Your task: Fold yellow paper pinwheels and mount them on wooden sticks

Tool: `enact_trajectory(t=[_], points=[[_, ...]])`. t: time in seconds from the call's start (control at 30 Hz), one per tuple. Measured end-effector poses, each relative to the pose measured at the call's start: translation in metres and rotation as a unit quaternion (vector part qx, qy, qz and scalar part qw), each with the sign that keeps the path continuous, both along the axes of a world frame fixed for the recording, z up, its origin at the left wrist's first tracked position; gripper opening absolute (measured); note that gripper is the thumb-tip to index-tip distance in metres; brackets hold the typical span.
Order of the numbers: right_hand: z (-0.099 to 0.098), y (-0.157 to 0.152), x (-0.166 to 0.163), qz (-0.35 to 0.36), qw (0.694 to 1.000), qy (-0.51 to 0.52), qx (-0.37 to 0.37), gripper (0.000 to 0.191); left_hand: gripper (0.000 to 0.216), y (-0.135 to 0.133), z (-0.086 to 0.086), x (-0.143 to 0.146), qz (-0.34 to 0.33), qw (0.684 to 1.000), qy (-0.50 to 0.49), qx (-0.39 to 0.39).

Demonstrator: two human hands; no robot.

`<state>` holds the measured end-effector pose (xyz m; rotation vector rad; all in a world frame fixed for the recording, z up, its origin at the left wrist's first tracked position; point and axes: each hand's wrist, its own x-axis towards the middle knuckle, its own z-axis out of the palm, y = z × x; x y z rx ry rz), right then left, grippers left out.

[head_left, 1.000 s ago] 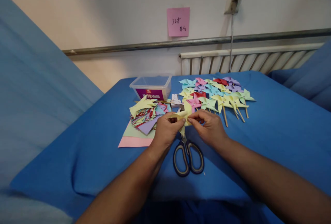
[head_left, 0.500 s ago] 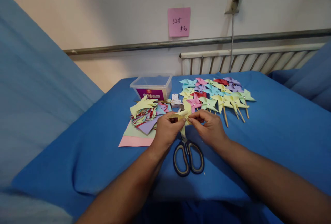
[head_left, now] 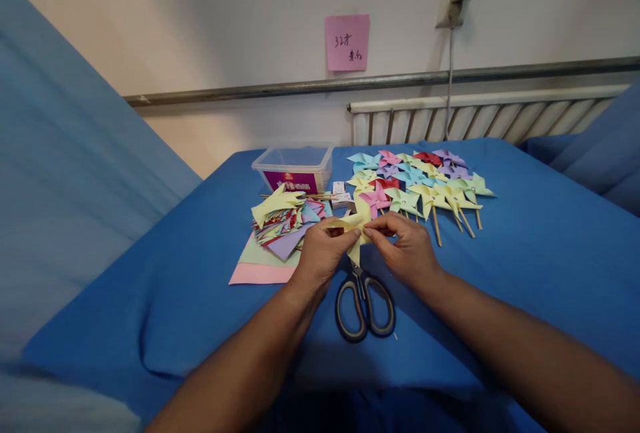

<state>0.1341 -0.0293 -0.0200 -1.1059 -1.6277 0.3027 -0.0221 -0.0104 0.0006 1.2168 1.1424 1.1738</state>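
On the left part of the blue cloth [head_left: 175, 286], a stack of cut coloured paper [head_left: 280, 220] lay over flat sheets [head_left: 263, 274], clear tub [head_left: 320, 171] behind. Left hand [head_left: 324, 246] gripped the yellow paper pinwheel [head_left: 356, 221] between thumb and fingers, held at centre, just beyond the scissors' handles [head_left: 359, 276]. Right hand [head_left: 407, 246] pinched at the pinwheel's middle, thumb to index; anything small between those fingertips was too hidden to tell. Farther right, many coloured pinwheels [head_left: 433, 196] lay bunched, some sticks [head_left: 437, 226] showing.
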Motion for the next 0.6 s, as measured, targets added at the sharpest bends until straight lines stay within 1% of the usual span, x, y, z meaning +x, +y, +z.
enact_trajectory(t=[0.17,0.3,0.6], points=[[-0.0012,0.0003,0.0006,-0.001,1.0,-0.01,0.0,0.011,0.023,-0.0024,0.0046,0.0001,0.013,0.997,0.066,0.039],[-0.0015,0.0004,0.0003,0.002,1.0,-0.008,0.002,0.01,0.021,-0.0042,0.0072,0.0001,0.017,0.994,0.093,0.055],[-0.0011,-0.0002,-0.0001,0.0,1.0,-0.003,-0.009,0.008,0.017,-0.0082,0.0055,0.0012,0.037,0.985,0.135,0.098]])
